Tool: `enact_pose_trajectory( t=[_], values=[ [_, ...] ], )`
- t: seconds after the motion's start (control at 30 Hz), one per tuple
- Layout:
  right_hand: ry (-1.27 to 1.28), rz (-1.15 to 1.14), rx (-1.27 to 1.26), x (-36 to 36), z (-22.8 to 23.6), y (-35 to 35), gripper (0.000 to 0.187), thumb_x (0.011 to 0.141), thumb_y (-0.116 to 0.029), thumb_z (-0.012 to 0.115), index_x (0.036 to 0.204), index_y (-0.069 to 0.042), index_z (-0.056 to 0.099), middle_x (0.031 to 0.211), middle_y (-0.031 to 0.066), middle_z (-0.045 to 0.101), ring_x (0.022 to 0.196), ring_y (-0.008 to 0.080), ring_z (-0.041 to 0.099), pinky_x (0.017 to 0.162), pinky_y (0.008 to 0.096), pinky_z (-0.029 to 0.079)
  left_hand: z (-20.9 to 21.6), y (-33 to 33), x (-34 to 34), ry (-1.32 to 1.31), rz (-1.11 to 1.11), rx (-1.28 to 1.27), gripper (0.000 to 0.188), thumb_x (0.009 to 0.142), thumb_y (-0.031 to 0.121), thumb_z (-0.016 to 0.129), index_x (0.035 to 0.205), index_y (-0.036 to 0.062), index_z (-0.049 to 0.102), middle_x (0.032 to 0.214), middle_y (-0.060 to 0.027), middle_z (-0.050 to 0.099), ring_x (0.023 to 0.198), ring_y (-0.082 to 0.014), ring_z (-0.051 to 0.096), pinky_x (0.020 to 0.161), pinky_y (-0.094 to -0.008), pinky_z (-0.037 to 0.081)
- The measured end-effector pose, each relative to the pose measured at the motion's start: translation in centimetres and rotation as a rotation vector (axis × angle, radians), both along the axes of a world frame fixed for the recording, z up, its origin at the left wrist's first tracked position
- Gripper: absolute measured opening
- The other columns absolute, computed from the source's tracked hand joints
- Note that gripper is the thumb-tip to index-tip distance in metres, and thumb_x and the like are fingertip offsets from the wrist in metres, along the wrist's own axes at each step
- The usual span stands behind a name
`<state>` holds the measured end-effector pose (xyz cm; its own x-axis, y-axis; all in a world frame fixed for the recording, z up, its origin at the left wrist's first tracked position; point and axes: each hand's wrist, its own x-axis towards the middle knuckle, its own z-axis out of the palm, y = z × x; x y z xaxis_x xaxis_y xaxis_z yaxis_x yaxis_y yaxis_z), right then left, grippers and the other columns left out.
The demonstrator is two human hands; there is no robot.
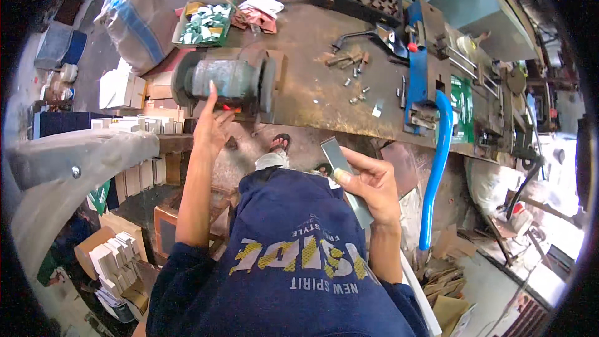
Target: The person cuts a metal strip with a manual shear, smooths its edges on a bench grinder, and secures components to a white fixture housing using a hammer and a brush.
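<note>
A green-grey bench grinder, with a dark wheel at each end, sits at the bench's front edge on the left. My left hand is at its front with the fingers stretched out. The index finger lies against the housing, and another fingertip is by a small red switch. In front of my shirt, my right hand is closed round a flat grey metal strip, thumb on top. The strip slants, and its middle is partly covered by the fingers.
A green box of small metal pieces stands behind the grinder. Loose bolts lie mid-bench. At right is a blue machine with a long blue lever jutting past the edge. White boxes are stacked at left.
</note>
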<state>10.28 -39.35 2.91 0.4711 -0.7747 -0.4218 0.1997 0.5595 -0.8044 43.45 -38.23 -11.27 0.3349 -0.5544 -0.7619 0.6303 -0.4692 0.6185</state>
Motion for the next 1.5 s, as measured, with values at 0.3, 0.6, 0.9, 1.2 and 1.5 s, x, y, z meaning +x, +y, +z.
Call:
enact_pose_trajectory(
  t=[0.3,0.6,0.9,1.2,1.5],
  values=[
    [0.103,-0.026,-0.015,6.0,-1.3,-2.0,0.044,0.083,0.006,0.072,0.124,0.013,0.057,0.115,0.0158,0.065,0.091,0.0156,0.068,0.076,0.0219,0.056,1.9,-1.5,0.3,0.077,-0.095,-0.055,0.122,0.075,0.077,0.063,0.145,-0.0145,0.021,0.150,-0.0306,0.029,0.146,-0.0386,0.017,0.117,-0.0508,0.005],
    [0.635,0.131,-0.605,8.5,-4.4,-4.3,0.033,0.081,0.002,0.070,0.114,-0.001,0.070,0.084,0.0046,0.059,0.053,0.0049,0.043,0.047,0.0223,0.036,0.9,-1.3,1.2,0.100,-0.082,-0.039,0.100,0.083,0.069,0.060,0.140,-0.0088,0.037,0.145,-0.0235,0.040,0.142,-0.0371,0.027,0.115,-0.0481,0.012],
    [0.635,0.353,-0.717,10.6,-8.5,-6.3,0.033,0.076,-0.001,0.064,0.108,0.005,0.068,0.087,0.0158,0.059,0.064,0.0299,0.057,0.062,0.0364,0.047,0.9,-1.2,0.4,0.074,0.055,-0.015,0.086,0.083,0.064,0.063,0.142,0.0050,0.040,0.143,-0.0154,0.044,0.135,-0.0305,0.035,0.110,-0.0427,0.021],
    [0.611,0.415,-0.646,11.1,-8.9,-6.9,0.030,0.076,-0.001,0.062,0.105,0.008,0.068,0.086,0.0179,0.059,0.065,0.0309,0.058,0.062,0.0376,0.047,1.5,-1.6,0.0,0.100,0.143,-0.002,0.071,0.089,0.051,0.064,0.146,0.0190,0.038,0.141,-0.0021,0.047,0.124,-0.0246,0.045,0.103,-0.0424,0.028],
    [0.597,0.416,-0.655,11.4,-9.2,-7.1,0.026,0.077,0.000,0.062,0.100,0.008,0.068,0.085,0.0189,0.060,0.067,0.0332,0.060,0.063,0.0383,0.048,2.0,-1.7,-0.3,0.083,0.153,-0.039,0.072,0.088,0.050,0.066,0.147,0.0217,0.036,0.144,-0.0006,0.044,0.126,-0.0251,0.043,0.106,-0.0459,0.024]
  ],
)
